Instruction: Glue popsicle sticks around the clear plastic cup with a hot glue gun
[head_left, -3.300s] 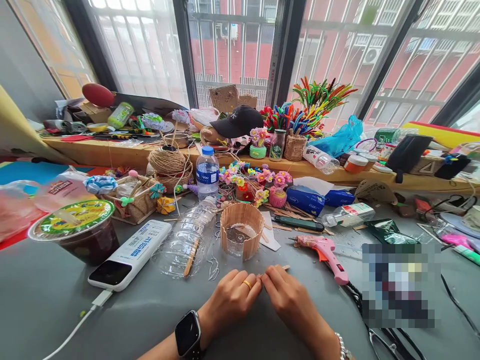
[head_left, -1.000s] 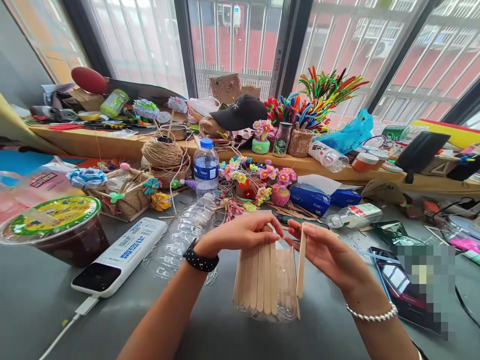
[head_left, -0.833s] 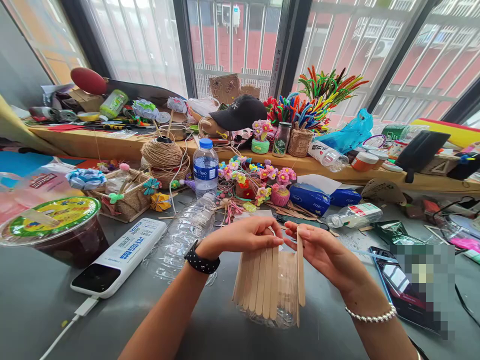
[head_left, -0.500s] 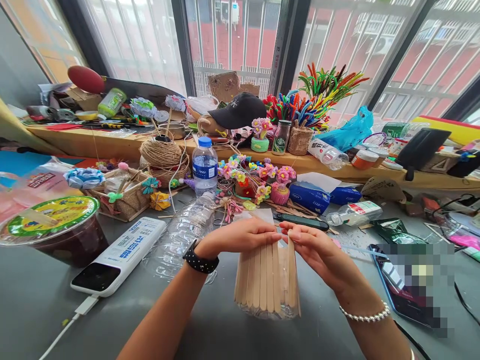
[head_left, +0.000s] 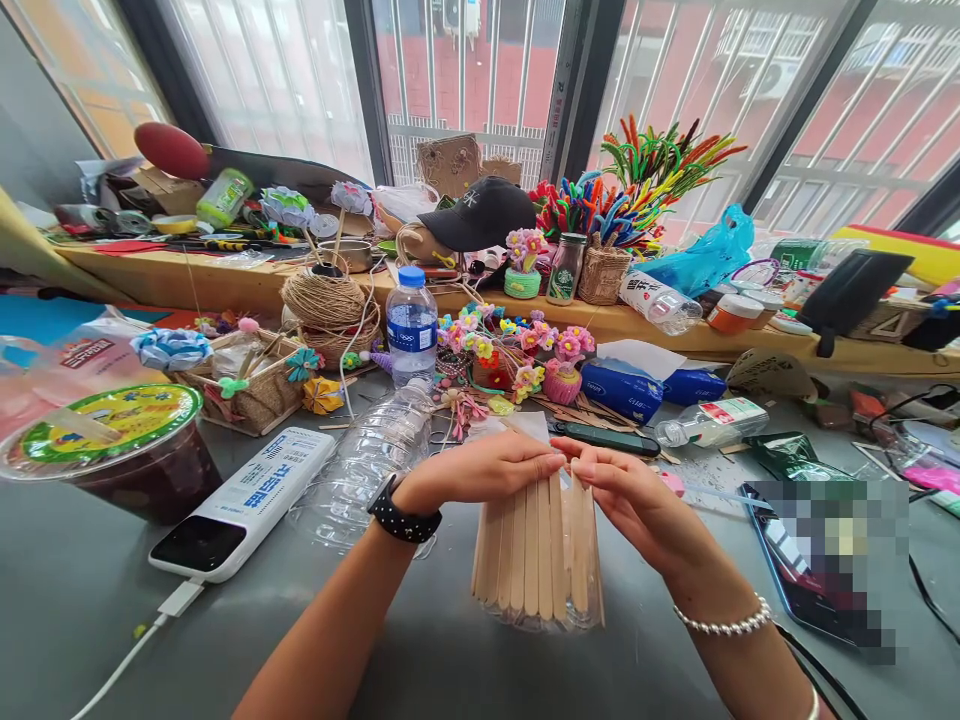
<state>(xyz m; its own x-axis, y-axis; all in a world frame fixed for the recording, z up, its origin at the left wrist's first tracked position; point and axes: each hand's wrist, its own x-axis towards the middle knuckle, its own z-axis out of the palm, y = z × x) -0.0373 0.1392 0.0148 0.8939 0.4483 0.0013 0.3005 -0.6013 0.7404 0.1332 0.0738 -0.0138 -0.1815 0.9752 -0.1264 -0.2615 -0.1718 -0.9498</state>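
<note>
A clear plastic bottle piece (head_left: pixel 551 622), ringed with upright wooden craft sticks (head_left: pixel 517 560), stands on the grey table between my hands. My left hand (head_left: pixel 487 468) curls over its top left, thumb along the stick tops and fingers pointing right. On the other side my right hand (head_left: pixel 637 500) has its fingertips closed on the top of a craft stick (head_left: pixel 579 550) at the right of the row. A narrow gap showing clear plastic separates that stick from the ones to its left. My hands hide the upper rim and the far side.
Left of my arms lie a large clear bottle (head_left: pixel 367 470), a white power bank (head_left: pixel 240 505) and a lidded cup (head_left: pixel 112 450). A phone (head_left: pixel 802 570) is at the right. Behind stand a water bottle (head_left: pixel 411 325), crafted flowers (head_left: pixel 562 355) and a dark green tool (head_left: pixel 607 437).
The gap beside the right-hand stick looks narrower, and my right fingertips have shifted slightly on its top. My left hand stays over the stick tops. The view has shifted slightly.
</note>
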